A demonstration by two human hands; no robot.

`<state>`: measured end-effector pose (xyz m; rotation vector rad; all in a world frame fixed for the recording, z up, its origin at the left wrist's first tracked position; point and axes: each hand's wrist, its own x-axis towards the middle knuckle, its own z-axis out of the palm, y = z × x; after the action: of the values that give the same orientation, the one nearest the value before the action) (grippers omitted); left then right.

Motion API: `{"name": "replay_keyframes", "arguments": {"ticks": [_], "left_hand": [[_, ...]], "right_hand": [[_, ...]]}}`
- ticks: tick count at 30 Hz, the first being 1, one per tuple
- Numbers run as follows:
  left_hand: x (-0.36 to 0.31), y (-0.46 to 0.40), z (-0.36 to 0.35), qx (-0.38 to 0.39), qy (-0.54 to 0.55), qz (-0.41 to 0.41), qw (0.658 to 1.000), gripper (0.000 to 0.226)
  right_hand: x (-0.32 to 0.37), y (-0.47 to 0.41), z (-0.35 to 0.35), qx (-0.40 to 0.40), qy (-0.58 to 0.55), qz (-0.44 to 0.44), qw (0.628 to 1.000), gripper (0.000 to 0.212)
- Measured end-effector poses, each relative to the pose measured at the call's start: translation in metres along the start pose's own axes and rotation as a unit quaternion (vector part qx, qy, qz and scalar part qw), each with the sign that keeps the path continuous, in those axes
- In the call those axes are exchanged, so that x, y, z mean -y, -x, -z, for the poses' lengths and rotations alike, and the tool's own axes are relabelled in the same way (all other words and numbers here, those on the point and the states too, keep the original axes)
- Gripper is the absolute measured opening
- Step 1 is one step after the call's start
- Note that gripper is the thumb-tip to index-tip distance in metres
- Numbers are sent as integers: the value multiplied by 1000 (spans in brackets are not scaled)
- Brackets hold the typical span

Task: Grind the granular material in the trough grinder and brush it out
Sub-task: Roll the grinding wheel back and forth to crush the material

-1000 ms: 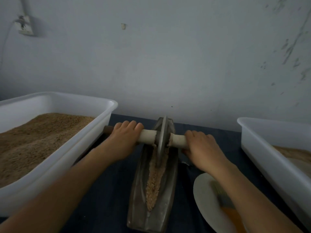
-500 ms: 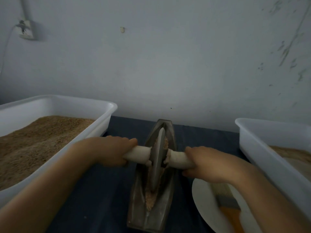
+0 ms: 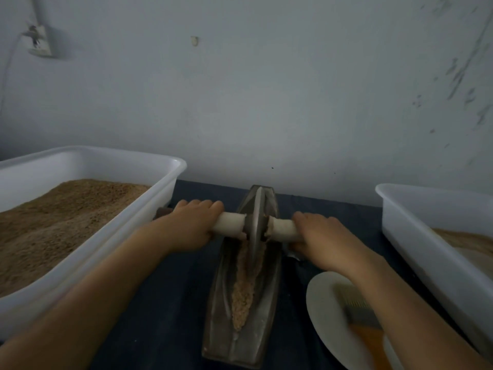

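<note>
At the left of the frame a white tub (image 3: 112, 236) is sitting heaped with brown granules. Beside it the left hand (image 3: 189, 225) is grasping the left end of the pale axle (image 3: 230, 224). At centre the grinding wheel (image 3: 256, 222) is standing in the trough grinder (image 3: 269, 311), now rolled to the far end again, having been at mid-trough half a second ago. That is leaving the granular material (image 3: 242, 297) exposed along the near groove, still coarse, so grinding is probably continuing. The right hand (image 3: 320, 236) is clenching the axle's right end. At lower right a brush (image 3: 360, 316) is waiting on a white plate (image 3: 324, 311), beside a second tub (image 3: 416, 236).
</note>
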<state>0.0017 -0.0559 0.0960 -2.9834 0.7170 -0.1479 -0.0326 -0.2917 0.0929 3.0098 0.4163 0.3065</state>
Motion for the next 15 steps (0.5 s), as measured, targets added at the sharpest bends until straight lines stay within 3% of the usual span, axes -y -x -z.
{"name": "replay_keyframes", "arguments": {"ticks": [3, 7, 10, 15], "left_hand": [[-1, -12, -19, -143, -37, 10, 989, 36], [-2, -16, -26, -191, -28, 8, 981, 36], [1, -11, -21, -150, -22, -4, 988, 37], [1, 8, 6, 41, 11, -31, 999, 39]], "right_hand": [[-5, -9, -16, -91, 29, -14, 995, 22], [-6, -11, -21, -117, 32, -20, 992, 21], [-4, -5, -14, -73, 18, -8, 997, 21], [7, 11, 14, 75, -32, 15, 997, 27]]}}
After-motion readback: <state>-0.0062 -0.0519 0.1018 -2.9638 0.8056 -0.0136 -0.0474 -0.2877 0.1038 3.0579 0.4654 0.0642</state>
